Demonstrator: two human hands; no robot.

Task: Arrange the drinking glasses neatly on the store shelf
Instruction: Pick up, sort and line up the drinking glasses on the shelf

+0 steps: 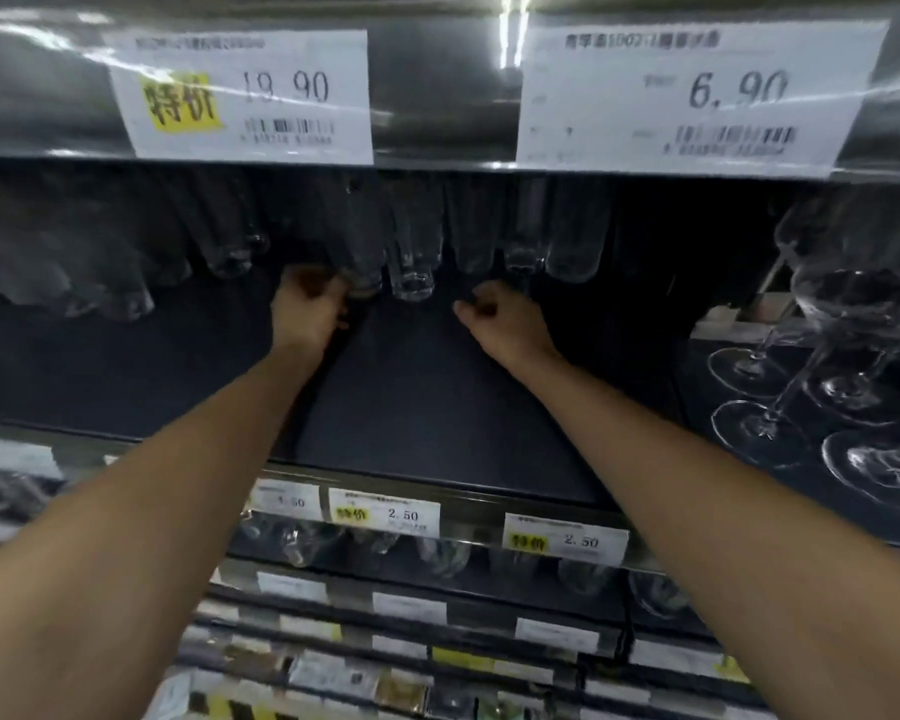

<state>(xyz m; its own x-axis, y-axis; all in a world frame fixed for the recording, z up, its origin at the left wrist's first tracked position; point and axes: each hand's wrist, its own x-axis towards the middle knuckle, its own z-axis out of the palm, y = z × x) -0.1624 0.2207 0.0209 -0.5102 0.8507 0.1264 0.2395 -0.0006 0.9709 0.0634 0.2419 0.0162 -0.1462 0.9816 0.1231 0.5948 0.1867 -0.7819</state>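
Note:
Several tall clear drinking glasses [412,262] stand in a row at the back of a dark shelf [437,407]. My left hand [310,309] reaches deep into the shelf and its fingers are wrapped round the base of one tall glass [362,267]. My right hand [500,317] is beside it to the right, fingers curled shut just below another glass [523,252]; whether it touches that glass is hard to tell. More clear glasses [100,272] fill the back left, blurred.
Stemmed wine glasses [853,356] crowd the shelf's right side. Price tags [240,96] hang on the shelf edge above, close over the glasses. A lower shelf [437,558] holds more glasses behind price labels.

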